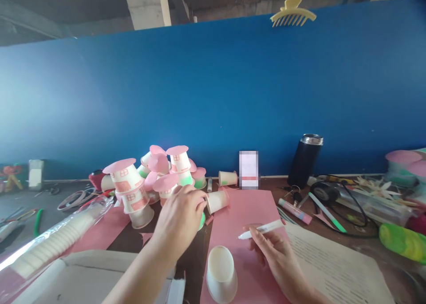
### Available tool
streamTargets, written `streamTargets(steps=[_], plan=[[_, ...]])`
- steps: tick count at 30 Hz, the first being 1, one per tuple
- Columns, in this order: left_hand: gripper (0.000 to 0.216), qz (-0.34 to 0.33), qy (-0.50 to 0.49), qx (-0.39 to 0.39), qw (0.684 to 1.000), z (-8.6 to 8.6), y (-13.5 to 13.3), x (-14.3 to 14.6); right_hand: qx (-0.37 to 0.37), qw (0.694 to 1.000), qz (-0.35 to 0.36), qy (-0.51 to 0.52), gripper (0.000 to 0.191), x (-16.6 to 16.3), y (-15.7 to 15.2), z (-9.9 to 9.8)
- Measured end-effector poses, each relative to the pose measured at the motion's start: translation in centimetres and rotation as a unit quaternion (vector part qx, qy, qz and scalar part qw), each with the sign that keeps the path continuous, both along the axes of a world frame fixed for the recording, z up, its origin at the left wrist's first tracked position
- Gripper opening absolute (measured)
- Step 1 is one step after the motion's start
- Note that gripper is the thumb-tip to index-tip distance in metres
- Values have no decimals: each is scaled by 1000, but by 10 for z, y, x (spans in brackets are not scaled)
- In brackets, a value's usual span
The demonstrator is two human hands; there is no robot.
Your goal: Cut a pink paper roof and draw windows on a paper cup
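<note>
My left hand (181, 213) reaches over the cluster of decorated cups, its fingers curled down around a paper cup, of which a green edge (201, 222) shows below them. Close to its fingertips a white paper cup (218, 202) lies on its side. My right hand (274, 255) grips a white marker (266, 228), its tip pointing left above the pink paper (251, 206). An upside-down white paper cup (221, 266) stands on that paper, between my hands. Left of my left hand rises a stack of cups (133, 195) with red-drawn windows and a pink disc on top.
A sleeve of nested cups (63, 237) lies at the left, by a white box (96, 273). A black bottle (304, 162) stands at the back right. Near it are a glue stick (295, 211), a green-ended marker (328, 213), cables and a printed sheet (336, 262). A blue partition (213, 86) rises behind.
</note>
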State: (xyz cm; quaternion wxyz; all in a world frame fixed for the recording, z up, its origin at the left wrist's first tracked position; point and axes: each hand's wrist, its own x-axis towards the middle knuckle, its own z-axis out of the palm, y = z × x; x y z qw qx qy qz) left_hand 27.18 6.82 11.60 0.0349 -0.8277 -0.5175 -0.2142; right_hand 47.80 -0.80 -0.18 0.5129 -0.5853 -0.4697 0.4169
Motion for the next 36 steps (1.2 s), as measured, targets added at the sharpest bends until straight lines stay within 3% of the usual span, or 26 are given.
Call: streamTargets(steps=[4, 8, 11, 16, 23, 26, 31, 33, 36], plan=[[13, -45, 106, -10, 993, -6, 23, 33, -4, 1000, 3, 2, 50, -1, 1, 0], [41, -61, 154, -36, 986, -14, 45, 62, -9, 1000, 8, 7, 50, 0, 1, 0], [43, -42, 180, -60, 981, -24, 52, 77, -8, 1000, 16, 14, 50, 0, 0, 0], [41, -13, 182, -63, 981, -38, 50, 85, 0, 999, 36, 31, 48, -2, -1, 3], [38, -21, 146, -30, 989, -49, 45, 84, 5, 998, 42, 44, 46, -2, -1, 5], [35, -26, 111, -7, 993, -42, 42, 81, 7, 998, 42, 44, 46, -1, -1, 4], [32, 7, 6, 50, 999, -9, 31, 51, 13, 998, 40, 38, 48, 2, -2, 5], [40, 24, -121, 61, 990, -1, 27, 28, 18, 998, 40, 41, 46, 1, -3, 6], [46, 33, -302, -8, 953, -9, 21, -4, 17, 998, 37, 46, 46, -1, -4, 10]])
